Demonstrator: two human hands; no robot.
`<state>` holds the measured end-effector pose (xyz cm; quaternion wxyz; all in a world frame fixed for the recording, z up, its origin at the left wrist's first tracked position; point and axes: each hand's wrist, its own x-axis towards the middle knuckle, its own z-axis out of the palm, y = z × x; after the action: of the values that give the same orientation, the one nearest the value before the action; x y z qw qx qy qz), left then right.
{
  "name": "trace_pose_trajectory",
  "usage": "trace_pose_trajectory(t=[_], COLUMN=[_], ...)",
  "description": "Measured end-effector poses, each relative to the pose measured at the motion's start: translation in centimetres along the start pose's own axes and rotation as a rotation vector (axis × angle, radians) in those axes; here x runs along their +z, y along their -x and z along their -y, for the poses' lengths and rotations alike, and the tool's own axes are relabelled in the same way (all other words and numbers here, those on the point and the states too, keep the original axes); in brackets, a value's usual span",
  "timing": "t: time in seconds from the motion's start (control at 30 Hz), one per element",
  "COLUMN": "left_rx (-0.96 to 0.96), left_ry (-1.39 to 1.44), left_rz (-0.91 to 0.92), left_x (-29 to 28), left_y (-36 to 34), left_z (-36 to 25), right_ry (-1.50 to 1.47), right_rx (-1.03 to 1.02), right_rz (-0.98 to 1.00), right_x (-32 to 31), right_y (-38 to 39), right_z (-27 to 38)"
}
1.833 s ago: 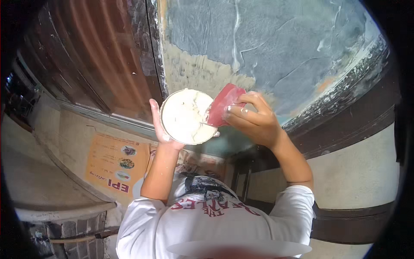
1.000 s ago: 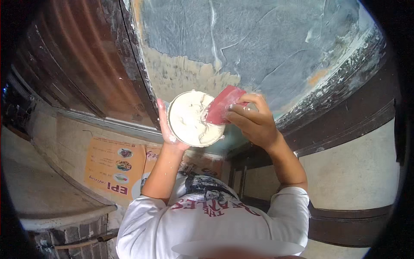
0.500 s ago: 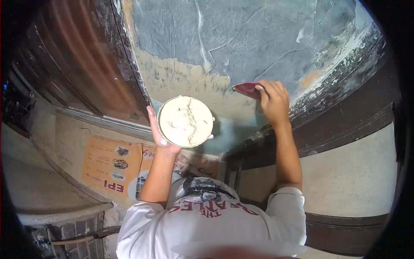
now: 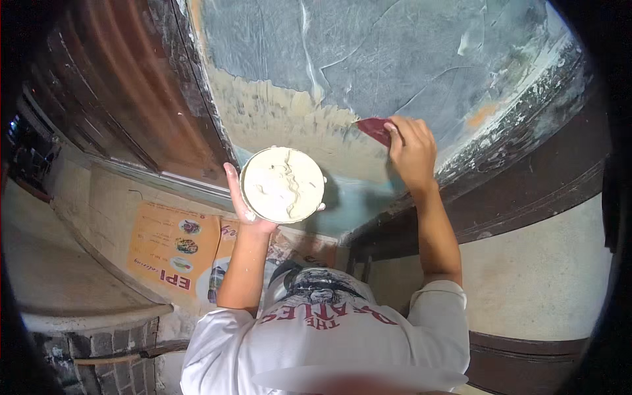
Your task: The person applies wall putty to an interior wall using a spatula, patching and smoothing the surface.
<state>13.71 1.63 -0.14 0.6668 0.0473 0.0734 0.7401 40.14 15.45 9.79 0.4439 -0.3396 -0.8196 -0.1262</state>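
Observation:
Resting in my left hand is a round tub of cream-coloured putty, its surface creased down the middle. My thumb lies along its left side, and the other fingers are hidden beneath. A dark red putty scraper is pinched in my right hand. Its blade edge meets the wall, at the border between grey-blue wall and a fresh beige band of putty. White smears mark my left thumb and wrist.
A brown wooden door stands to the left and a dark wooden frame curves along the right. An orange printed banner lies below on the left. A grey block structure sits at lower left.
My right hand and the scraper have shifted slightly up and left along the wall, and the beige putty reaches a little further there. My left hand and the tub are nearly still.

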Motion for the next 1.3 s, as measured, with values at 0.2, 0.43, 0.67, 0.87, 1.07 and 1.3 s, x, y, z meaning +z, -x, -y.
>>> trace_pose_trajectory(t=[0.2,0.43,0.67,0.87,1.07,1.3], left_rx=[0.004,0.028,0.014,0.055,0.054,0.042], left_ry=[0.006,0.014,-0.035,0.022,-0.020,-0.021], left_rz=[0.098,0.064,0.100,0.021,0.066,0.113], left_x=[-0.7,-1.0,-1.4,-0.7,-1.5,-1.3], left_y=[-0.1,-0.4,-0.4,0.0,0.1,0.6], left_z=[-0.3,-0.4,-0.3,-0.2,-0.2,-0.2], right_ry=[-0.093,0.046,-0.061,-0.001,-0.101,-0.076], right_rx=[0.047,0.002,0.061,0.039,0.032,0.108], right_rz=[-0.082,-0.035,0.000,-0.081,-0.040,-0.132], right_x=[-0.8,0.4,-0.4,-0.1,0.2,-0.8], right_y=[-1.2,-0.5,0.1,-0.7,0.9,-0.5], right_z=[0.0,-0.2,0.5,0.0,-0.3,-0.3])
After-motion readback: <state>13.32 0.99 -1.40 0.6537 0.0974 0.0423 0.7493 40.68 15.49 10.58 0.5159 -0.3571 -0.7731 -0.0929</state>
